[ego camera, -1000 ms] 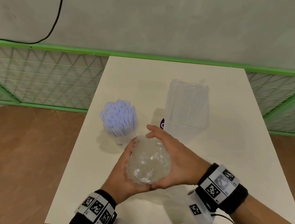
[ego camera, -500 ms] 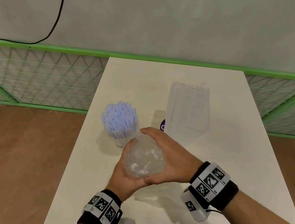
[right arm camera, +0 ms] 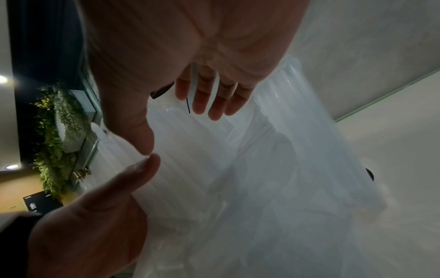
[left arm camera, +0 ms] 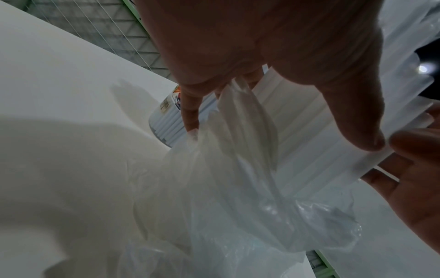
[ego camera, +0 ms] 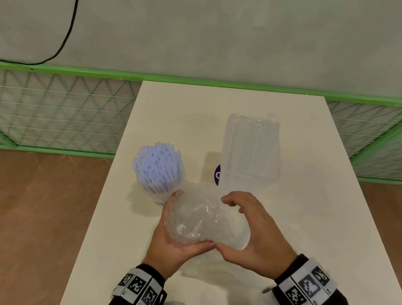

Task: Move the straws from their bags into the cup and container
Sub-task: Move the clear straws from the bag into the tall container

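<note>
Head view: both hands meet over the near middle of the white tabletop (ego camera: 314,214), around a bundle of clear straws (ego camera: 197,215) in a crumpled bag (left arm camera: 250,216).
Left hand (ego camera: 172,241): cups the bundle from its left, fingers and thumb curled around it.
Right hand (ego camera: 251,231): relaxed and open beside the bundle, fingers spread, thumb tip meeting the left thumb under the straws.
Cup (ego camera: 161,194): upright, packed with blue straws (ego camera: 157,166), just beyond the left hand.
Container (ego camera: 252,149): clear, rectangular, standing upright beyond the right hand, clear straws inside.
Bag tail: hangs loose below the hands in the left wrist view.
</note>
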Demonstrator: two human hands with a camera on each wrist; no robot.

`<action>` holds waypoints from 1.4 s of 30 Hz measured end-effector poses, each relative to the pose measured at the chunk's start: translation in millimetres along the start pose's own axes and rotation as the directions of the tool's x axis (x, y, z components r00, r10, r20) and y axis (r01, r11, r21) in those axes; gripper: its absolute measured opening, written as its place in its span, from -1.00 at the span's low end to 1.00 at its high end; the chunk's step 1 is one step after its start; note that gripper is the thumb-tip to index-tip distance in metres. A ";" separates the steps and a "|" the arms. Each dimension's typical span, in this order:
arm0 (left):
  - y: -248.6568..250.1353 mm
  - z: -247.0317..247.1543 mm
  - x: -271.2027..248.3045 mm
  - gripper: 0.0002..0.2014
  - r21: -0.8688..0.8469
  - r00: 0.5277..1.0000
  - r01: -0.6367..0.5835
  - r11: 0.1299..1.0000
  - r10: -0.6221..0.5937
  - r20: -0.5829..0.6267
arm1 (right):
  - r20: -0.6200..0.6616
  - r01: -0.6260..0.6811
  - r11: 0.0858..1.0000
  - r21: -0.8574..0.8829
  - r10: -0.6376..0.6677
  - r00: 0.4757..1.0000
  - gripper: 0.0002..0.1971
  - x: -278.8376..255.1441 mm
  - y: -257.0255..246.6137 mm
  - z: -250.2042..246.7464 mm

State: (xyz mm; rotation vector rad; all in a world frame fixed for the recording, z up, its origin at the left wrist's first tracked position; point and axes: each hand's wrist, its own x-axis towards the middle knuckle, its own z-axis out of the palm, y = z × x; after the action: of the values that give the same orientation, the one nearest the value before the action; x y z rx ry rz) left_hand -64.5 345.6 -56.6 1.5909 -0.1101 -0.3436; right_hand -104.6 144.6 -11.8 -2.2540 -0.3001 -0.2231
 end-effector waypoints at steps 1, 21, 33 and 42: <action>1.1 0.4 -0.8 0.09 -0.006 1.000 0.000 1.000 0.000 0.002 | -0.010 -0.001 1.000 -0.001 0.001 1.000 -0.27 0.0 0.2 1.4; 3.2 1.4 -1.2 0.06 0.060 1.000 -0.006 0.998 0.007 -0.014 | -0.160 -0.027 0.999 0.033 0.032 0.987 -0.86 -10.1 0.0 19.7; 5.0 1.2 0.8 0.04 0.084 1.000 0.001 0.996 0.001 -0.022 | -0.199 -0.047 0.999 -0.015 0.043 0.979 -0.98 -2.2 4.7 13.4; 6.5 1.2 2.6 0.04 0.066 0.999 0.008 0.998 -0.006 -0.033 | -0.386 -0.013 0.997 -0.079 -0.019 0.922 -0.90 20.0 -25.4 -22.6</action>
State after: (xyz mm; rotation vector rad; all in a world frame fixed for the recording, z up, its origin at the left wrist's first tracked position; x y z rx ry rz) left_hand -61.5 343.4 -50.6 1.6620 -0.0911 -0.3217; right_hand -94.2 146.0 26.3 -2.2269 -0.0840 -0.6829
